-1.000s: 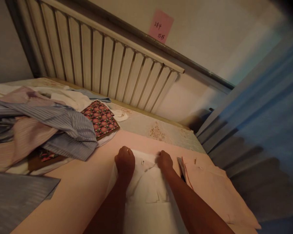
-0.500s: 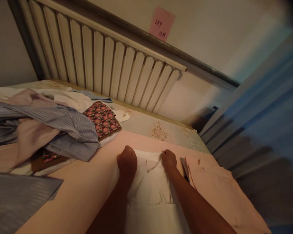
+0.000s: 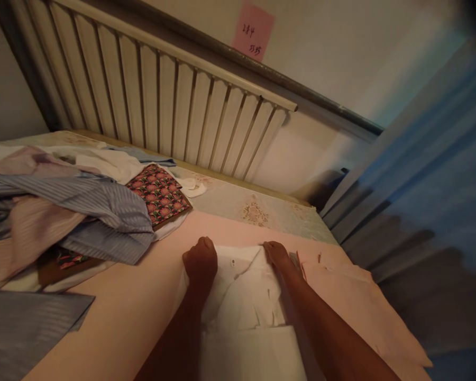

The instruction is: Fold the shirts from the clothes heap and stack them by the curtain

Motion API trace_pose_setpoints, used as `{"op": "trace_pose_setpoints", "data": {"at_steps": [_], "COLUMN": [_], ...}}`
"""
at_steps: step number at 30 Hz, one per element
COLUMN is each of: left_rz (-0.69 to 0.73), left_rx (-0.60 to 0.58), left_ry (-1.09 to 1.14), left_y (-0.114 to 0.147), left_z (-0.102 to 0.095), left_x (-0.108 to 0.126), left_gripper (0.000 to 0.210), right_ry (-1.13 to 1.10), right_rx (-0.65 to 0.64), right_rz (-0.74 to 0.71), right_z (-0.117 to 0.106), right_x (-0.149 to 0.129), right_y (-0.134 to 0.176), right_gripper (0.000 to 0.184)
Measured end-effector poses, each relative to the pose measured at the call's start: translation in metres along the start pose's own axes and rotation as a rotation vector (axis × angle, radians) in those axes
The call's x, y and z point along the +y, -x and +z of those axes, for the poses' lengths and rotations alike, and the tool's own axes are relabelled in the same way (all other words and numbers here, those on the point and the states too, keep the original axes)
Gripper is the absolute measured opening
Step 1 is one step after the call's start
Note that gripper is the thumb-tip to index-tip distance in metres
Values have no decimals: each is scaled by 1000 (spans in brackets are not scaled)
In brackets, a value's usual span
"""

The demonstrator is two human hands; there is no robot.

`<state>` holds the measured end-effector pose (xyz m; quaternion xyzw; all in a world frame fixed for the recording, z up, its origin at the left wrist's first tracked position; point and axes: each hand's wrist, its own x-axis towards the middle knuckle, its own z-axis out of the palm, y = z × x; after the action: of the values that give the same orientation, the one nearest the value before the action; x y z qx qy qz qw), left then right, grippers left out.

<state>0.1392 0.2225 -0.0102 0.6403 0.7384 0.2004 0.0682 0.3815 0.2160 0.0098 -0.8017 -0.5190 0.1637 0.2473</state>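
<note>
A white garment point(image 3: 244, 296) lies in front of me on the pink cloth, its far edge between my two hands. A small white tag with a dark mark point(image 3: 233, 262) shows near that edge, and creases run diagonally below it. My left hand point(image 3: 201, 262) is closed in a fist at the garment's far left corner. At the far right corner my right hand point(image 3: 275, 254) pinches the fabric with its fingers pressed together. Close by that hand, partly hidden behind my forearm, a grey flat object point(image 3: 293, 258) rests against folded pink fabric point(image 3: 353, 301).
Striped blue and pink clothes point(image 3: 115, 206) are heaped at left, with a red floral piece point(image 3: 158, 193) among them. Grey-blue striped fabric point(image 3: 31, 323) lies nearer me. A radiator point(image 3: 166, 106) stands behind the table; a blue curtain point(image 3: 420, 185) hangs at right.
My right hand's fingers have turned and flattened over the garment's right corner. The near part of the garment shows a clearer straight edge. The whole view has shifted slightly.
</note>
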Motion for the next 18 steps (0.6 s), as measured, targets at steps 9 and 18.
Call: {"op": "trace_pose_setpoints", "data": {"at_steps": [9, 18], "left_rz": [-49, -101], "left_rx": [-65, -98], "left_ry": [64, 135], "left_y": [-2, -4], "left_z": [-7, -6], "left_x": [-1, -1], "left_gripper": [31, 35], "right_ry": [-63, -362], "right_rx": [19, -266], "right_rz": [-498, -525], "right_z": [41, 82], "right_x": [-58, -114], "right_y": [20, 45], "right_gripper": [17, 33]}}
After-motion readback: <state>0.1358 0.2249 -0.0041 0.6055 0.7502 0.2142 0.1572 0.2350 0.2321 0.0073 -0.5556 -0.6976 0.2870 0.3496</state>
